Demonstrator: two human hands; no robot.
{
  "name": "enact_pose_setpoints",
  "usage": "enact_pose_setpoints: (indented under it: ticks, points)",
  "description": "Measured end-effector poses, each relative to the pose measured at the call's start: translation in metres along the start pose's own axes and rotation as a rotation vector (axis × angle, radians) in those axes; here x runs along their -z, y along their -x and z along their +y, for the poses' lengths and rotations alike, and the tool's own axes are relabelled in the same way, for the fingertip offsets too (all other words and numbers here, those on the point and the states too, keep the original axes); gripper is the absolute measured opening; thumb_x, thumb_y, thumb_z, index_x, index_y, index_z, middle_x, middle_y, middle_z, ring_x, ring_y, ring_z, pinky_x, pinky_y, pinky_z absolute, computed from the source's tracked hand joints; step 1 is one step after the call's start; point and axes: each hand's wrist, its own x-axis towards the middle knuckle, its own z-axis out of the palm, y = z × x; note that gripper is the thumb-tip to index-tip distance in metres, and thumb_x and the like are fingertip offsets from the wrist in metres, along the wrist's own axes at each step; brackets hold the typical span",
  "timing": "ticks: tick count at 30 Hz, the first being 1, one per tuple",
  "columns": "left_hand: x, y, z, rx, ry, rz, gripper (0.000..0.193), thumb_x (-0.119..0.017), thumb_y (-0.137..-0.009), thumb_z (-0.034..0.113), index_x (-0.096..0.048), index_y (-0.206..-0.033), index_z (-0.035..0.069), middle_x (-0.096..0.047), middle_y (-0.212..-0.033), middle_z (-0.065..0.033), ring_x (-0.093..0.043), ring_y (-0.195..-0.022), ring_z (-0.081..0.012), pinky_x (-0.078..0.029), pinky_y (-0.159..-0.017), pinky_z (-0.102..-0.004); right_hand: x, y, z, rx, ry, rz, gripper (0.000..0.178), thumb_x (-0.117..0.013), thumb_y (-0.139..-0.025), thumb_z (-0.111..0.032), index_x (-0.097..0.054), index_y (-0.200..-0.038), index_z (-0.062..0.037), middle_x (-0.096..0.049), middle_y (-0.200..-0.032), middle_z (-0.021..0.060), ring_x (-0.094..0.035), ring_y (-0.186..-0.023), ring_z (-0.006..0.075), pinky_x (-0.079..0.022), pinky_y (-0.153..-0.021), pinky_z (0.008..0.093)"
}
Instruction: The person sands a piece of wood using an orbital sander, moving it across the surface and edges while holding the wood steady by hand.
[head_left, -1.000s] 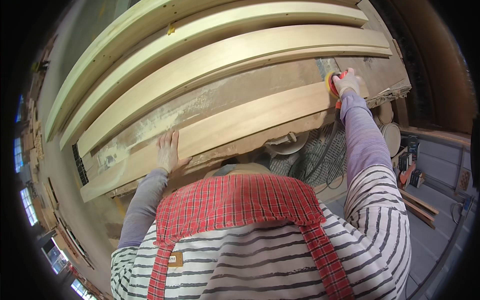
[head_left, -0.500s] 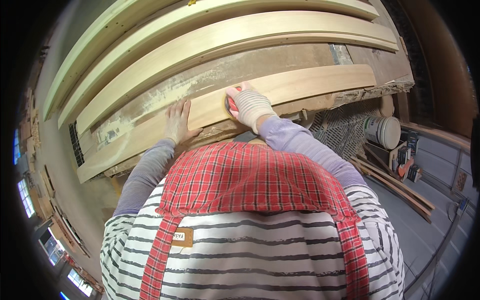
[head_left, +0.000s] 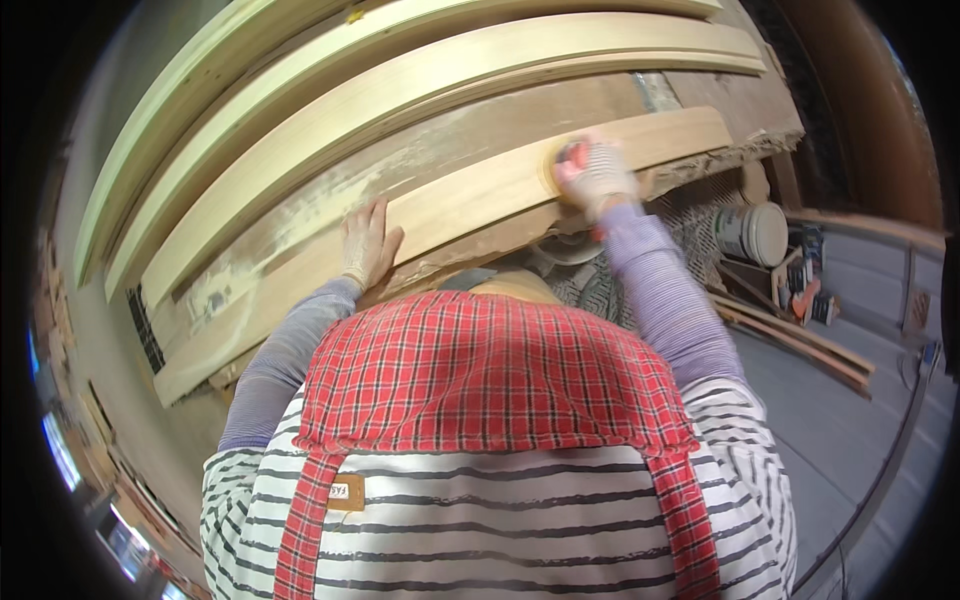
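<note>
A long pale wooden board lies slantwise along the near edge of the workbench. My right hand, in a light striped work glove, is closed on a red and black hand sander. The sander has a round, yellowish rim and rests on the right part of the board; motion blurs it and the hand. My left hand lies flat on the board farther left, fingers stretched and thumb apart, holding nothing.
Several long wooden boards lie across the far side of the scuffed workbench. Below the bench's ragged right edge are a white bucket, thin wooden strips and patterned fabric.
My right hand has slid the hand sander rightward and away along the board, the arm stretching out. My left hand stays on the board. The view has shifted slightly.
</note>
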Motion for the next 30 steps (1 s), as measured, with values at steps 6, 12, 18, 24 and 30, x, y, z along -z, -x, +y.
enact_pose_setpoints:
  ticks: [6, 12, 18, 24, 30]
  points:
    - [-0.037, -0.055, 0.059, 0.145, 0.131, 0.21, 0.03, -0.05, -0.094, 0.024, -0.063, -0.118, 0.011, -0.058, -0.119, -0.0166, -0.049, -0.113, -0.0358, -0.035, -0.1, -0.0487, -0.022, 0.048, -0.087, 0.188, -0.207, -0.142, 0.04, -0.062, -0.085, -0.035, -0.056, -0.122, -0.0209, -0.054, -0.122, 0.0206, -0.062, -0.106, 0.0369, -0.052, -0.09, 0.0474]
    - [-0.059, -0.101, 0.143, 0.18, 0.032, 0.212, 0.029, -0.051, -0.095, 0.025, -0.061, -0.119, 0.013, -0.058, -0.119, -0.0126, -0.049, -0.116, -0.0328, -0.034, -0.101, -0.0481, 0.003, -0.004, 0.059, -0.124, -0.241, 0.139, 0.043, -0.064, -0.083, -0.037, -0.055, -0.119, -0.0156, -0.055, -0.119, 0.0214, -0.06, -0.106, 0.0402, -0.05, -0.093, 0.0475]
    - [-0.062, -0.105, 0.153, 0.194, -0.063, 0.172, 0.029, -0.052, -0.095, 0.025, -0.059, -0.12, 0.01, -0.056, -0.123, -0.012, -0.048, -0.119, -0.0321, -0.033, -0.104, -0.0483, 0.031, -0.073, 0.235, -0.361, -0.266, 0.3, 0.063, -0.072, -0.077, -0.045, -0.05, -0.129, -0.0165, -0.051, -0.123, 0.0257, -0.059, -0.109, 0.0435, -0.049, -0.096, 0.0461]
    - [-0.065, -0.109, 0.15, 0.175, -0.102, 0.154, 0.028, -0.054, -0.093, 0.017, -0.058, -0.12, 0.009, -0.056, -0.122, -0.0164, -0.048, -0.117, -0.0354, -0.033, -0.102, -0.0491, 0.057, -0.14, 0.363, -0.534, -0.247, 0.38, 0.069, -0.072, -0.077, -0.047, -0.048, -0.133, -0.0143, -0.051, -0.128, 0.0262, -0.057, -0.115, 0.0424, -0.046, -0.099, 0.0444]
    - [-0.059, -0.114, 0.159, 0.187, -0.103, 0.183, 0.027, -0.052, -0.095, 0.02, -0.059, -0.118, 0.008, -0.058, -0.12, -0.0148, -0.05, -0.115, -0.034, -0.034, -0.102, -0.0477, 0.064, -0.141, 0.296, -0.356, -0.164, 0.327, 0.062, -0.067, -0.081, -0.048, -0.049, -0.13, -0.0124, -0.051, -0.126, 0.0242, -0.059, -0.111, 0.0403, -0.048, -0.095, 0.0457]
